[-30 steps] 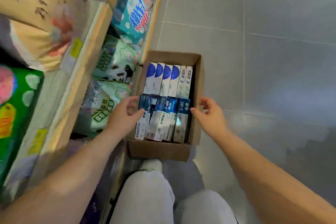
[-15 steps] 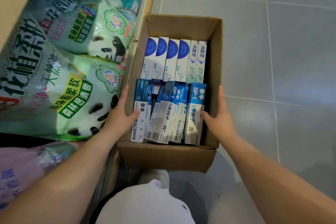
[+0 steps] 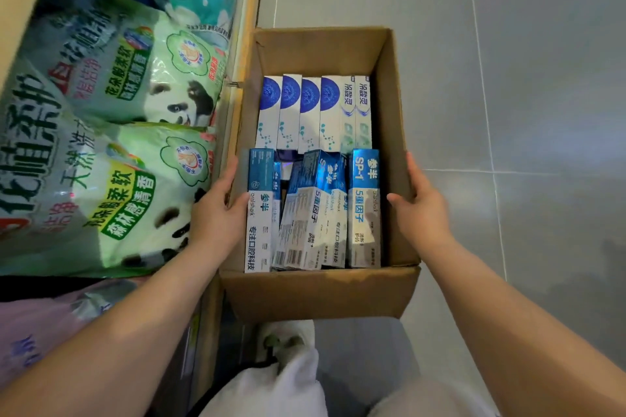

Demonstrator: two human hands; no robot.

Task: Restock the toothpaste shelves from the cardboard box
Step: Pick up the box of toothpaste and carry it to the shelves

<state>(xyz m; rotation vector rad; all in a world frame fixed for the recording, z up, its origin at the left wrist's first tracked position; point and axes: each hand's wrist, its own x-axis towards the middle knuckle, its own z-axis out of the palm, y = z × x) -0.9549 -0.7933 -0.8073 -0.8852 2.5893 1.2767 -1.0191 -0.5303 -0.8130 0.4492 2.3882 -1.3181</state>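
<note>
**Layout.** Brown cardboard box (image 3: 318, 294) stands on the grey tiled floor (image 3: 508, 78), its left wall beside the pale wooden shelf edge (image 3: 249, 44). Inside are two rows: white-and-blue toothpaste cartons (image 3: 310, 112) toward the far end, and blue-and-silver toothpaste cartons (image 3: 364, 206) at the near end. Left hand (image 3: 216, 217) straddles the left wall, thumb inside against the leftmost near carton. Right hand (image 3: 423, 213) straddles the right wall, thumb inside. Green panda-printed plastic packs (image 3: 135, 95) lie on the shelf, left of the box. White shoe (image 3: 288, 338) sits just before the near wall.
</note>
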